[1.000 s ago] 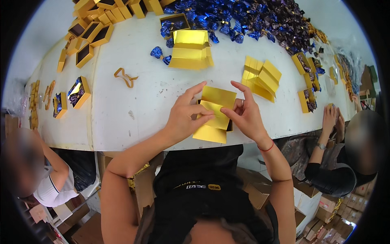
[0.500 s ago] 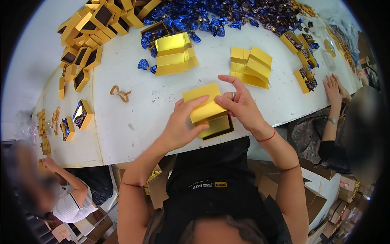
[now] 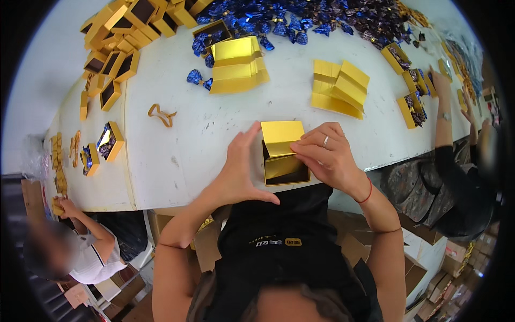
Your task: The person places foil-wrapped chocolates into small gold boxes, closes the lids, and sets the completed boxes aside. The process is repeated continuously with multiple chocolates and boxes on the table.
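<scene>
Gold packaging covers the white table (image 3: pixel 188 145). At the far left lies a cluster of empty boxes (image 3: pixel 115 59) with dark insides; beside the left edge sit two filled boxes (image 3: pixel 102 150) showing blue sweets. Mid-table are two stacks of folded gold card — one stack (image 3: pixel 236 64) near the heap of blue-wrapped sweets (image 3: pixel 300 19), the other stack (image 3: pixel 340 88) further right. More small filled boxes (image 3: pixel 410 91) line the right side, where another person's arm (image 3: pixel 445 134) reaches in. A loose gold ribbon loop (image 3: pixel 161 114) lies alone on bare table.

At the near edge stands the open box (image 3: pixel 284 161) — square, gold outside, dark-rimmed, shiny gold within. The gold insert (image 3: pixel 282 138) leans over its far side, partly in. The right hand (image 3: pixel 330 158) pinches the insert's right edge, fingers curled. The left hand (image 3: pixel 241 172) is spread flat, its thumb and forefinger just beside the box's left wall, gripping nothing.
</scene>
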Motion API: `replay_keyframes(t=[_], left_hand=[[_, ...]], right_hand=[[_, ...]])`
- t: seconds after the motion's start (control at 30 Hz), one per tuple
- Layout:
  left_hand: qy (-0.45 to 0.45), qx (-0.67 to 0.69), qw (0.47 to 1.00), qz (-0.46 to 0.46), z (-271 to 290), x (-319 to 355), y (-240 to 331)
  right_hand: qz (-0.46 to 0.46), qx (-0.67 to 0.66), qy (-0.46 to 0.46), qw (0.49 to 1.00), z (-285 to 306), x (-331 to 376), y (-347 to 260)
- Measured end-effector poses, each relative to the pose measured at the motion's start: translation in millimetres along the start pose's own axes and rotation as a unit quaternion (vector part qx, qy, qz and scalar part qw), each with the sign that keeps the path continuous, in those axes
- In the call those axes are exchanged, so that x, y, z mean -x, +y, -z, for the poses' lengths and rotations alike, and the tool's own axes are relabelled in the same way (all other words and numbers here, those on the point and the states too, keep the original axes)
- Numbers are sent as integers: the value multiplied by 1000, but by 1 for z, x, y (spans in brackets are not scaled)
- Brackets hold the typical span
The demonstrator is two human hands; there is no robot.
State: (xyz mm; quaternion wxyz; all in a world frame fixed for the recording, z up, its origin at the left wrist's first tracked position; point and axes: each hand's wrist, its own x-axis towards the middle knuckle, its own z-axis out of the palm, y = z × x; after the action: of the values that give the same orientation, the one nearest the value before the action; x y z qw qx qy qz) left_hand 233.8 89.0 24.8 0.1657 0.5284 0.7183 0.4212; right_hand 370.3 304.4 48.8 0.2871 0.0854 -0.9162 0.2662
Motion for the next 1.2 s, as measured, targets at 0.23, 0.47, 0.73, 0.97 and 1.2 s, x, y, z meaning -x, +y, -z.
replay_keyframes(t=[0.23, 0.47, 0.73, 0.97, 1.2], left_hand=[[18, -32, 999, -16, -16, -3, 3], [11, -38, 999, -32, -15, -6, -1], [-53, -143, 974, -167, -5, -28, 0], [-10, -199, 951, -237, -14, -52, -6], [1, -172, 952, -253, -17, -51, -14]], right_hand=[[27, 20, -153, 988, 21, -12, -16], [43, 118, -230, 965, -2, -11, -12], [-30, 5, -309, 951, 8, -29, 23], [-324, 36, 200, 924, 55, -115, 219], [-359, 173, 174, 901, 40, -129, 281]])
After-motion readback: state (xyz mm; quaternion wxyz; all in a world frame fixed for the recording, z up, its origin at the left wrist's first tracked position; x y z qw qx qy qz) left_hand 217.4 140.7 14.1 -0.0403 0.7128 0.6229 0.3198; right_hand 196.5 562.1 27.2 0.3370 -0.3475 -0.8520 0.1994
